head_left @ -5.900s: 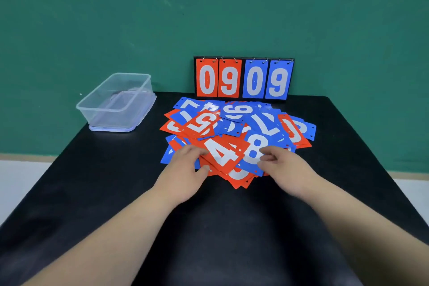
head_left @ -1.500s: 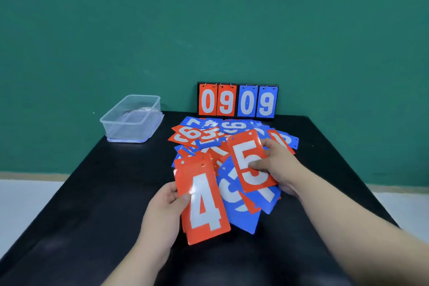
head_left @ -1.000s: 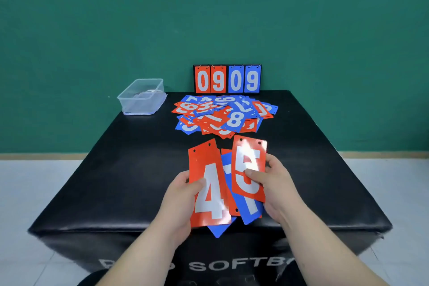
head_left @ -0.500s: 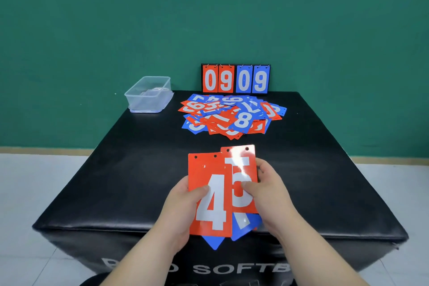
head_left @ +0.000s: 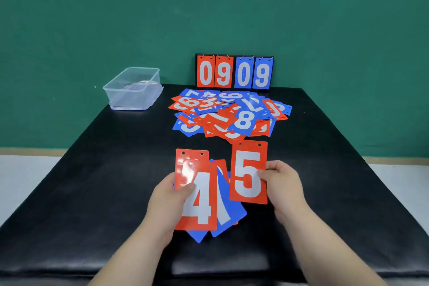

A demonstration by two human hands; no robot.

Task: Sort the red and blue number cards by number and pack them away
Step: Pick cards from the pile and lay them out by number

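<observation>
Left grip (head_left: 170, 195) pinches a fanned stack (head_left: 232, 211) fronted by red 4 (head_left: 197, 204); right grip (head_left: 284, 183) holds red 5 (head_left: 248, 176) just beside, seemingly to slot it next.

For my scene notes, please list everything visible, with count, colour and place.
table: one, black, under everything.
container: one, clear, table's far left.
scoreboard: one, red 09 and blue 09, far edge.
card pile: many, red and blue, before the scoreboard.
4 card: one, red, front of the held fan.
fanned cards: few, blue and red, behind the 4 card.
5 card: one, red, held apart at right.
left hand: one, grips the fan.
right hand: one, pinches the 5 card.
</observation>
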